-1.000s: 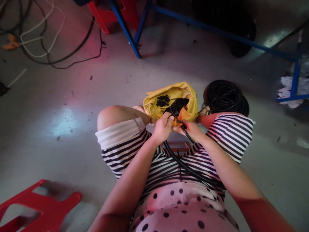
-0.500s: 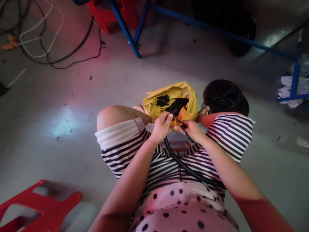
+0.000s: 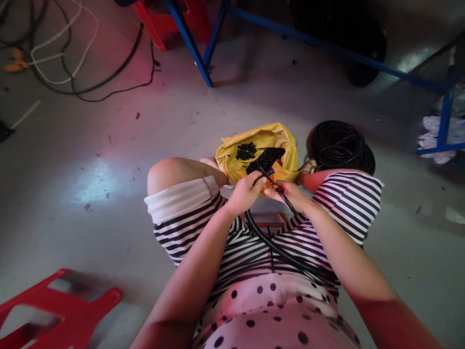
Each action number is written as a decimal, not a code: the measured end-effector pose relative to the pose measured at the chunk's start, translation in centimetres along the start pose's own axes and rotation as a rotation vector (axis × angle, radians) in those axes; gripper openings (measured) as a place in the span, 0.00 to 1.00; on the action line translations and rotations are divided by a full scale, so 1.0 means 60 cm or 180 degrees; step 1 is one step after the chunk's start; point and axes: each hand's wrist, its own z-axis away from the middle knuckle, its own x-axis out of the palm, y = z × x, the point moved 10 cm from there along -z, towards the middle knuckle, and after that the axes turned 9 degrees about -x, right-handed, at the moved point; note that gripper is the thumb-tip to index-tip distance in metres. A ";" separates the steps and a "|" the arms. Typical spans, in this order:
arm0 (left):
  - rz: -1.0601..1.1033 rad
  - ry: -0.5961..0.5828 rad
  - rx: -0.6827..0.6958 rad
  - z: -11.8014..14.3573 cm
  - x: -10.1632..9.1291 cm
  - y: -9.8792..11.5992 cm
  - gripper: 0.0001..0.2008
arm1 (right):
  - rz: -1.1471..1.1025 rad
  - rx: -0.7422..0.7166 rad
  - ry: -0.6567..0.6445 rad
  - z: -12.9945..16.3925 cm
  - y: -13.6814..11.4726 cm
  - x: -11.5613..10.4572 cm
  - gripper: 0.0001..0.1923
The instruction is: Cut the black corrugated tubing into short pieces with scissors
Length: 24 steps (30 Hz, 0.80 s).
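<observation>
A seated person in striped shorts looks down at their lap. A black corrugated tube (image 3: 276, 249) curves up across it to the left hand (image 3: 245, 194), whose fingers are closed around the tube's end, steadying it. The right hand (image 3: 286, 193) pinches a thin black cable (image 3: 281, 194) at the tube's mouth. Just beyond, between the knees, an open yellow bag (image 3: 232, 157) holds short black pieces (image 3: 246, 151), within easy reach. A black cable coil (image 3: 341, 145) lies on the floor further right.

Bare arms, striped shorts, dotted top

Black-and-white striped shorts (image 3: 254, 242) with a plain white cuff (image 3: 179, 198) on one leg; pale top (image 3: 269, 315) scattered with black dots; no sleeves or gloves.
</observation>
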 end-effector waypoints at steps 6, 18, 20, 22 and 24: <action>-0.0353 0.0022 0.0174 0.000 -0.005 0.012 0.12 | 0.0197 0.0024 0.0077 -0.001 0.001 -0.003 0.28; -0.0165 -0.0152 0.0039 -0.003 0.001 -0.001 0.13 | 0.0430 0.0137 0.0292 -0.001 0.016 -0.008 0.31; -0.0180 -0.0306 0.0026 0.000 0.009 0.002 0.13 | 0.0332 0.0088 0.0180 -0.003 0.013 -0.004 0.29; -0.0157 -0.0387 0.0008 0.002 0.014 0.003 0.13 | 0.0306 0.0088 0.0139 -0.004 0.011 -0.003 0.29; -0.0026 -0.0356 -0.0048 0.003 0.014 0.001 0.13 | 0.0365 0.0165 0.0181 -0.004 0.015 -0.006 0.29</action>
